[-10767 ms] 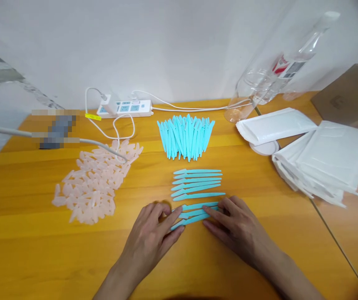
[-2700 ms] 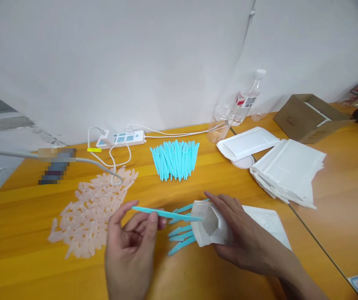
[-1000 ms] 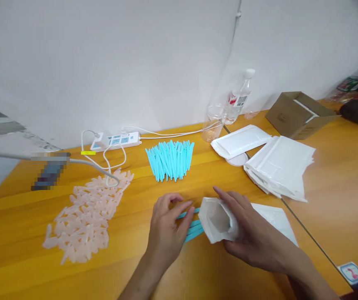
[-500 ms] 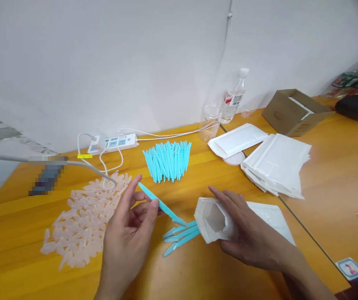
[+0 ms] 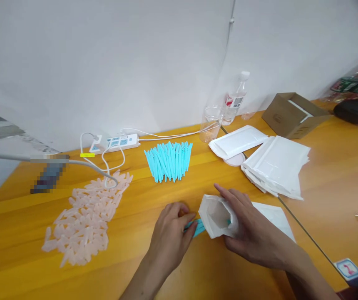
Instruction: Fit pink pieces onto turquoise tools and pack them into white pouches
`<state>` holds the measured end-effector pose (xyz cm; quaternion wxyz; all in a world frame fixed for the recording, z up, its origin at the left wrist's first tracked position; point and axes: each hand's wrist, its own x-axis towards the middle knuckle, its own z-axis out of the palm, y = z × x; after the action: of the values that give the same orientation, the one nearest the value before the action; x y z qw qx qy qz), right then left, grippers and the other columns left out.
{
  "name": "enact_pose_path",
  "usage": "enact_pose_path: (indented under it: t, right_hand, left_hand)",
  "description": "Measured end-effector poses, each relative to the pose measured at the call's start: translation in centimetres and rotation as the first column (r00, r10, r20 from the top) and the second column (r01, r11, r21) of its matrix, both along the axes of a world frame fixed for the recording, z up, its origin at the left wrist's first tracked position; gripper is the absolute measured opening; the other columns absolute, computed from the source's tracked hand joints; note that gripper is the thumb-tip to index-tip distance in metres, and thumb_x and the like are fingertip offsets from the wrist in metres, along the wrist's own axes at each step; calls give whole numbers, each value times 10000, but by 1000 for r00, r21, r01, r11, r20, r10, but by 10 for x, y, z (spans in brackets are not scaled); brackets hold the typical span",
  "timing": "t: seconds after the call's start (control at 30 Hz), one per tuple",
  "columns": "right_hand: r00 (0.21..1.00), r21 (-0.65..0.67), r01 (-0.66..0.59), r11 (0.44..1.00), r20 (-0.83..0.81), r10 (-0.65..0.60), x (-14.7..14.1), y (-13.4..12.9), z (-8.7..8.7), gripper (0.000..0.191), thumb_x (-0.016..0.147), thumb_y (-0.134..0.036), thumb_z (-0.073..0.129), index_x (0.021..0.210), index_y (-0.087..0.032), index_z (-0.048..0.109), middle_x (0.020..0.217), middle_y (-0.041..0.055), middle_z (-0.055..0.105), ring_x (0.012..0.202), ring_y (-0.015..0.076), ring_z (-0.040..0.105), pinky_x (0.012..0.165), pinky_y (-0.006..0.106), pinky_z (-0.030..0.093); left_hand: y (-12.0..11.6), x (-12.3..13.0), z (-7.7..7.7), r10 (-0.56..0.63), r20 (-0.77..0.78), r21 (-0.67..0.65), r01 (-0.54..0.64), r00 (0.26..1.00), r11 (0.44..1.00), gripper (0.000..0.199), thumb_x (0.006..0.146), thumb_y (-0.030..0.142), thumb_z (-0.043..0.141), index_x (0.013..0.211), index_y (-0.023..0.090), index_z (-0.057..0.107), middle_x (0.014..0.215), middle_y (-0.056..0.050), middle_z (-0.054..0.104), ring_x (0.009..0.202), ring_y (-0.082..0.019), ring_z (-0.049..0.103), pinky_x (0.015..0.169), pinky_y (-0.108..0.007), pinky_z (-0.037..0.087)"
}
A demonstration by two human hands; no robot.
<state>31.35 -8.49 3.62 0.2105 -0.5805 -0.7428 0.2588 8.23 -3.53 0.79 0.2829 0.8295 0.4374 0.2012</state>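
Observation:
My right hand (image 5: 246,225) is wrapped round a white padded envelope (image 5: 208,216), holding it tilted with its mouth spread toward me. A bit of turquoise shows deep inside the mouth. Just left of the envelope, my left hand (image 5: 172,229) is closed at the table, thumb and fingers on the turquoise eyebrow razors (image 5: 199,227) lying there. Those razors are partly hidden by my fingers and the envelope. Behind my hands lies a neat row of more turquoise razors (image 5: 169,162). A spread of pale pink, translucent caps (image 5: 85,221) is on the left.
White padded envelopes (image 5: 275,164) are stacked at right, with another envelope (image 5: 274,216) under my right forearm. Along the wall are a power strip (image 5: 123,141) with cables, a clear jar (image 5: 210,125), a water bottle (image 5: 235,100) and a cardboard box (image 5: 291,116).
My left hand has moved right and down from holding one razor in the air to the razors on the table. That razor is no longer in the air; turquoise now shows inside the envelope.

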Motion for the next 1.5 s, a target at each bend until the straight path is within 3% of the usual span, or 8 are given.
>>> enact_pose_path:
  t: [0.2, 0.33, 0.47, 0.6, 0.8, 0.93, 1.13, 1.5]
  right_hand:
    - [1000, -8, 23, 1000, -17, -23, 6, -4, -1, 1033, 723, -67, 599, 1581, -327, 86, 1368, 114, 448, 1274, 321, 441, 1073, 556, 398]
    - [1000, 3, 18, 1000, -24, -18, 7, -4, -1, 1044, 720, -71, 607, 1579, -342, 80, 1370, 107, 448, 1281, 320, 435, 1093, 563, 374]
    - [1000, -4, -4, 1000, -19, 4, 2, -1, 0, 1028, 726, -96, 612, 1577, -337, 89, 1349, 106, 464, 1252, 318, 460, 1093, 565, 370]
    - [999, 3, -28, 1000, -27, 28, -8, 2, 3, 1035, 713, -98, 618, 1577, -329, 98, 1330, 102, 472, 1217, 312, 470, 1073, 544, 391]
    - [997, 50, -58, 997, -50, 61, -14, 4, 6, 1036, 722, -92, 627, 1579, -311, 88, 1316, 104, 479, 1190, 301, 467, 1041, 503, 419]
    - [999, 40, -33, 999, -35, 35, -7, 1, 3, 1035, 712, -81, 620, 1579, -310, 103, 1337, 109, 472, 1221, 311, 463, 1058, 515, 408]
    - [999, 4, 4, 1000, -36, -4, 0, -3, 2, 1036, 719, -80, 608, 1580, -336, 91, 1372, 98, 450, 1265, 309, 434, 1089, 538, 384]
    - [999, 13, 10, 1000, -33, -10, 2, -4, 0, 1030, 717, -88, 604, 1578, -340, 98, 1366, 99, 467, 1278, 317, 446, 1089, 547, 391]
  left_hand:
    - [13, 10, -1, -82, -147, 3, 84, 986, 997, 187, 910, 140, 574, 873, 218, 741, 933, -53, 683, 916, -242, 625, 794, -407, 515]
    - [14, -13, 17, 123, 77, -33, -121, 989, 992, 192, 944, 213, 566, 1105, 232, 670, 914, -24, 695, 836, -191, 663, 782, -367, 556]
    - [11, -41, 49, 484, 451, -203, -442, 750, 874, 561, 895, 306, 675, 1421, 311, 480, 965, 11, 672, 791, -139, 706, 746, -290, 613]
    - [-3, -25, 58, 587, 591, -243, -572, 553, 784, 455, 873, 273, 719, 1299, 291, 561, 871, 34, 708, 721, -127, 725, 698, -246, 623]
    - [-23, 15, 29, 90, 397, 22, -107, 913, 994, 192, 943, 229, 607, 1058, 279, 754, 1159, -54, 714, 1061, -207, 677, 907, -348, 571]
    - [-12, 6, 11, 167, 285, 17, -179, 944, 984, 198, 947, 230, 598, 1065, 252, 756, 980, -59, 680, 939, -196, 647, 812, -333, 545]
    - [5, 10, -2, -40, -205, 60, 53, 978, 997, 143, 888, 172, 642, 840, 234, 762, 908, -37, 678, 884, -233, 612, 759, -373, 486]
    - [13, 10, 6, -29, -295, 57, 48, 955, 997, 231, 945, 111, 471, 987, 193, 682, 944, -71, 687, 909, -260, 664, 767, -384, 529]
